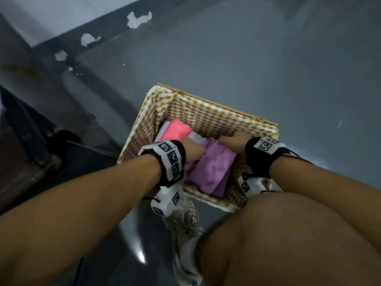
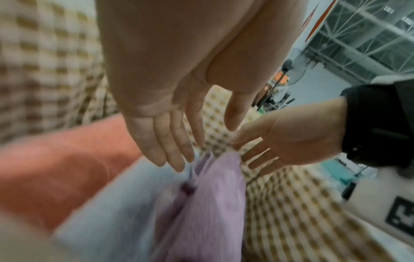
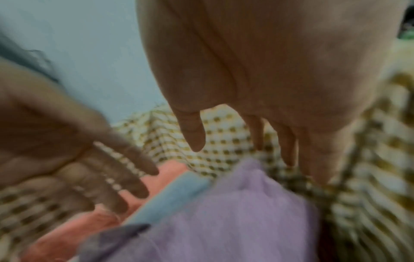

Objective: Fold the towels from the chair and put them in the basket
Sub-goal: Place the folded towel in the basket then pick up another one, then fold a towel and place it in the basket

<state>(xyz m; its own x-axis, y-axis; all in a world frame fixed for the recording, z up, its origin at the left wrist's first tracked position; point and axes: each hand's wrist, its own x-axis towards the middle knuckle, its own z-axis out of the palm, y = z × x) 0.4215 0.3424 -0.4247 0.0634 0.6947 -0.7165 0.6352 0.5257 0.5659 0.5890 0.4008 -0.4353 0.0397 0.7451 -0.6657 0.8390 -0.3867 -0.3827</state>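
Crouching over the basket (image 1: 208, 109), the person has both hands down inside it, one on each side of a folded lilac towel (image 1: 212, 169). The left hand (image 1: 192, 148) comes in from the side where the other towels lie, its fingers (image 2: 167, 141) straight and held together, their tips at the lilac cloth's upper edge; they curl round nothing. The right hand (image 1: 233, 139) is over on the far side, between the lilac towel and the basket's checked lining (image 1: 198, 114) — its fingers (image 3: 289, 145) also hang straight and loose, the thumb apart, with nothing pinched that I can see (the wrist views are blurred, so whether the tips actually touch the cloth I cannot tell).

The lilac towel sits in the near-right part of the basket, standing rather on its edge against the lining. Just beside it lies a pale blue-white towel (image 1: 198, 138), and beyond that a bright pink towel (image 1: 179, 130), both folded and lying toward the far-left corner. So three towels are in the basket.

The basket itself is rectangular, wicker-rimmed, lined in yellow-and-white gingham, and stands on a grey floor (image 1: 268, 58). A bare knee (image 1: 288, 234) presses close to its near edge, and a pale laced shoe (image 1: 185, 226) stands on the floor just beside it. Black wristbands with square markers sit on both wrists — bulky things.
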